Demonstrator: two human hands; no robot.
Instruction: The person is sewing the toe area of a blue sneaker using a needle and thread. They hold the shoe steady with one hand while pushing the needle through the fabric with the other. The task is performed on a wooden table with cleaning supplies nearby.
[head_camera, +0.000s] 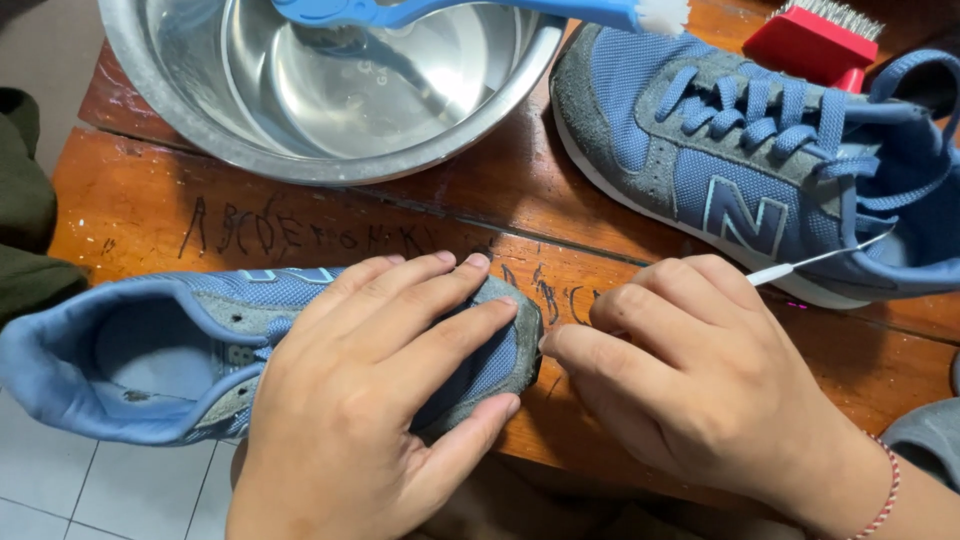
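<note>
Nearest, the left hand (375, 400) clamps over the toe of a blue sneaker (150, 360) lying at the near edge of the wooden table (140, 200). Just right, the right hand (680, 380) pinches a thin white tool (815, 262) at the toe tip; firm pressure and small, controlled strokes look wise. Farther off sit the second sneaker (740, 170), a steel bowl (330, 90), a blue brush (480, 12) and a red brush (815, 40).
</note>
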